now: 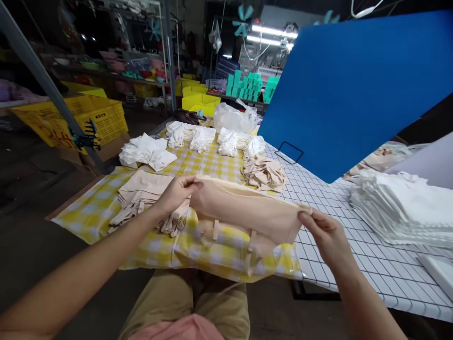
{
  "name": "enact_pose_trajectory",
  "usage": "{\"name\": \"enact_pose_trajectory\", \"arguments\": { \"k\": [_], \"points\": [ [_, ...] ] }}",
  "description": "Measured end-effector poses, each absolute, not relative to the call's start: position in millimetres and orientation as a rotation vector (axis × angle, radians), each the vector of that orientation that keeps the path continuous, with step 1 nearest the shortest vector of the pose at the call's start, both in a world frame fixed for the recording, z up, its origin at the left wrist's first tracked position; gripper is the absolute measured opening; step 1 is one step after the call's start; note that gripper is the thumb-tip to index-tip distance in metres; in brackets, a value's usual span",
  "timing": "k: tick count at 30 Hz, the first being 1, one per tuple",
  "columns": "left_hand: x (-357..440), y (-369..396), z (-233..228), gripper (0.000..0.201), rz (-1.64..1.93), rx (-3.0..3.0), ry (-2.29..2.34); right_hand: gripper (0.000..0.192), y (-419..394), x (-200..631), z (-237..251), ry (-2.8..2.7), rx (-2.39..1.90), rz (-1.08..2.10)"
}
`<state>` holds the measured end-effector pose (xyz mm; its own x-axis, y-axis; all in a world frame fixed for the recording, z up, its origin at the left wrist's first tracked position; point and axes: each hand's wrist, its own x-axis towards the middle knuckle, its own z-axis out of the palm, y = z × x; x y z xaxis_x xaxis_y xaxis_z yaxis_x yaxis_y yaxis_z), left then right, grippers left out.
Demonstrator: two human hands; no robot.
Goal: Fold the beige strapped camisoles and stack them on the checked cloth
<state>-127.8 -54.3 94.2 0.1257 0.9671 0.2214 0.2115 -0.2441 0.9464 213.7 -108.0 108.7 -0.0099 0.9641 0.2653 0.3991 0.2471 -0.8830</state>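
Note:
A beige fabric garment (pixel 244 210) is stretched flat between both hands above the yellow checked tablecloth (pixel 88 208). My left hand (pixel 177 191) pinches its left end. My right hand (pixel 323 236) pinches its right end near the table's front edge. Short straps hang from the garment's lower edge. Just left of my left hand lies a stack of folded beige pieces (pixel 141 196). A loose heap of beige pieces (pixel 264 172) sits behind the garment.
White garments lie in piles at the back (pixel 146 151) (pixel 198 137), beside a plastic bag (pixel 233 118). A thick stack of white fabric (pixel 399 208) rests on the white gridded table (pixel 354 274). A blue board (pixel 354 89) leans above. Yellow crates (pixel 102 118) stand left.

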Motion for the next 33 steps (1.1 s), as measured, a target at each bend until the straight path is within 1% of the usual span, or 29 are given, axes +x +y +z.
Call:
{"name": "enact_pose_trajectory", "arguments": {
  "k": [4,11,17,22,27,33],
  "points": [
    [-128.6,-37.8,113.5,0.040,1.239,1.542,1.062,0.031,-87.3,202.4,136.3,-1.560,-1.270,0.766],
    [-132.3,-16.7,125.9,0.051,1.304,1.417,1.007,0.036,-55.0,190.8,153.1,-1.566,-1.277,0.713],
    [-137.1,-6.2,139.6,0.048,1.356,1.367,1.051,0.039,-37.1,175.7,165.9,-1.512,-1.264,0.690],
    [-155.3,-15.3,148.7,0.045,1.396,1.288,1.139,0.039,-35.1,155.5,174.6,-1.533,-1.237,0.677],
    [-199.2,-38.7,148.6,0.044,1.448,1.281,1.194,0.037,-43.6,122.6,175.3,-1.641,-1.133,0.777],
    [-272.3,-77.2,154.8,0.036,1.495,1.225,1.318,0.039,-53.5,64.7,164.5,-1.774,-1.011,0.914]
  ]
}}
